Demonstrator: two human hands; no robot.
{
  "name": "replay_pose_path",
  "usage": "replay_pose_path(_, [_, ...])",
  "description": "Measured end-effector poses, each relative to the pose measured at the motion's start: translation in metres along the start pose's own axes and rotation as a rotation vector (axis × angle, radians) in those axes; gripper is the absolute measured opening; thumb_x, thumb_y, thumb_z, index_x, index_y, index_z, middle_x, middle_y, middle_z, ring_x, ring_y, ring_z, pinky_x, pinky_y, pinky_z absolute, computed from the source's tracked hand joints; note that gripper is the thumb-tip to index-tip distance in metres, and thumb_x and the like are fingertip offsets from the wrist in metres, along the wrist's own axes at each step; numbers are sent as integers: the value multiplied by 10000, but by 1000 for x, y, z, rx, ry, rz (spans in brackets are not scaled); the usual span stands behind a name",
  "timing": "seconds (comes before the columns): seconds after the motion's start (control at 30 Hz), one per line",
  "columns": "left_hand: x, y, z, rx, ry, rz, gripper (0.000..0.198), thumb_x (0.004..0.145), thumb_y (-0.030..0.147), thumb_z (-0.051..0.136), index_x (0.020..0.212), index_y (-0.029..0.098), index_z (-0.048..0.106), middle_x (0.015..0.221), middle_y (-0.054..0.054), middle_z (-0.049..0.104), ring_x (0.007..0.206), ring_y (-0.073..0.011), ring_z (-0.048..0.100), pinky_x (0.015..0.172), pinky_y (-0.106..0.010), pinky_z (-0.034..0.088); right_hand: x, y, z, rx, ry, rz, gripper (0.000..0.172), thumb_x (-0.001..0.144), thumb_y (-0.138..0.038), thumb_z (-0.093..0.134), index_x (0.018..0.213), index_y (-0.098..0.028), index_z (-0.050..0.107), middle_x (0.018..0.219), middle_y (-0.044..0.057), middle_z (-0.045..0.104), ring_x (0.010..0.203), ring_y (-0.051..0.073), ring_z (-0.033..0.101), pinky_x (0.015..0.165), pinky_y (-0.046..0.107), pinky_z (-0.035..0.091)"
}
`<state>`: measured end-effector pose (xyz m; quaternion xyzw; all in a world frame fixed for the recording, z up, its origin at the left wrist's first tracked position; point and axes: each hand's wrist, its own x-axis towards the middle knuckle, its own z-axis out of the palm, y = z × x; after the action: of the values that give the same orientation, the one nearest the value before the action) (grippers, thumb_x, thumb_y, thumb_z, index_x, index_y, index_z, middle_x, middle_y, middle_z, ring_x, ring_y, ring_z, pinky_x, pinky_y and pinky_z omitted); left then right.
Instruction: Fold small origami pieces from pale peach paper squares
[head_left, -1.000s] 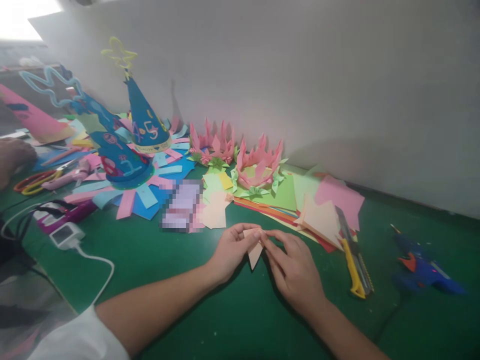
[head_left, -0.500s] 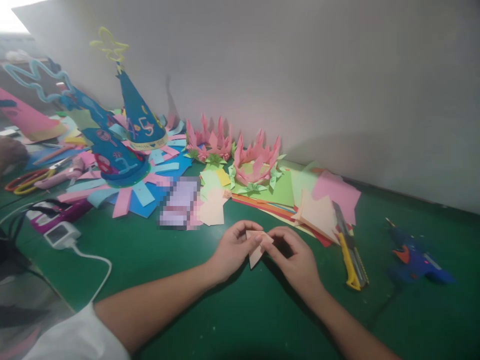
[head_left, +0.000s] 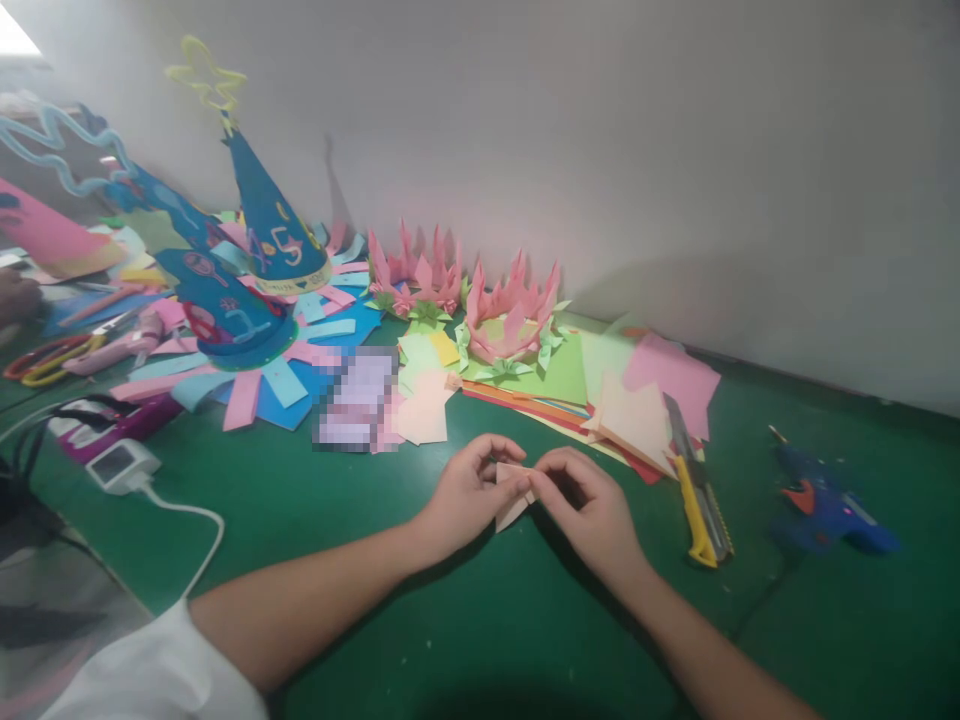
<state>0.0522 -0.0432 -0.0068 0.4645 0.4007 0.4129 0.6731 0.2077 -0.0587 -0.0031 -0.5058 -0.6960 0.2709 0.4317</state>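
A small peach-coloured folded paper piece (head_left: 512,505) with a pointed lower tip is held just above the green table (head_left: 315,510). My left hand (head_left: 469,495) pinches its left side with thumb and fingers. From the right, my right hand (head_left: 589,510) pinches its upper edge, fingers curled. Both hands meet over the paper near the middle of the table.
A yellow utility knife (head_left: 697,490) lies right of my hands beside a stack of coloured paper sheets (head_left: 600,390). A blue glue gun (head_left: 825,500) is far right. Two pink paper crowns (head_left: 510,320), blue party hats (head_left: 277,235), scissors (head_left: 49,360) and a white charger (head_left: 120,465) sit left.
My right hand has curled its fingers from lying flatter to a pinch on the paper. The paper's tip has tilted slightly. The view has drifted a little.
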Motion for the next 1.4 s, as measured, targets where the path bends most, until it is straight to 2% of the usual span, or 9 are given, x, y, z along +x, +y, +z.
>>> replay_pose_path(0.27, [0, -1, -3, 83, -21, 18, 286, 719, 266, 685, 930, 163, 520, 704, 17, 565, 665, -91, 563, 622, -202, 413, 0, 1, 0, 27, -34, 29, 168, 834, -271, 563, 690, -185, 572, 675, 10, 565, 595, 135, 529, 537, 241, 429])
replay_pose_path(0.57, [2, -3, -4, 21, -17, -33, 367, 676, 257, 718, 950, 150, 499, 679, 33, 541, 612, -71, 534, 591, -195, 402, 0, 4, -1, 111, -81, 82, 169, 857, -283, 531, 731, -184, 584, 730, 25, 579, 692, 157, 557, 630, 266, 442])
replay_pose_path(1.03, [0, -2, -2, 122, -38, -6, 318, 688, 240, 701, 938, 158, 522, 698, 35, 518, 642, -71, 517, 589, -190, 395, 0, 2, 0, 89, -88, 72, 152, 822, -221, 528, 673, -195, 517, 651, -9, 491, 599, 130, 470, 552, 243, 383])
replay_pose_path(1.23, [1, -1, -2, 4, -36, -43, 341, 693, 324, 708, 910, 142, 518, 718, 22, 532, 658, -73, 530, 612, -196, 411, 0, 4, 0, 81, -36, 101, 182, 833, -264, 534, 667, -191, 524, 658, -5, 509, 610, 132, 488, 567, 241, 389])
replay_pose_path(1.4, [2, 2, -3, -125, 62, -49, 371, 675, 347, 728, 901, 156, 506, 692, 40, 527, 600, -59, 512, 574, -183, 390, -1, 4, 0, 137, -73, 179, 184, 827, -349, 567, 747, -185, 584, 708, 16, 568, 638, 143, 520, 584, 248, 418])
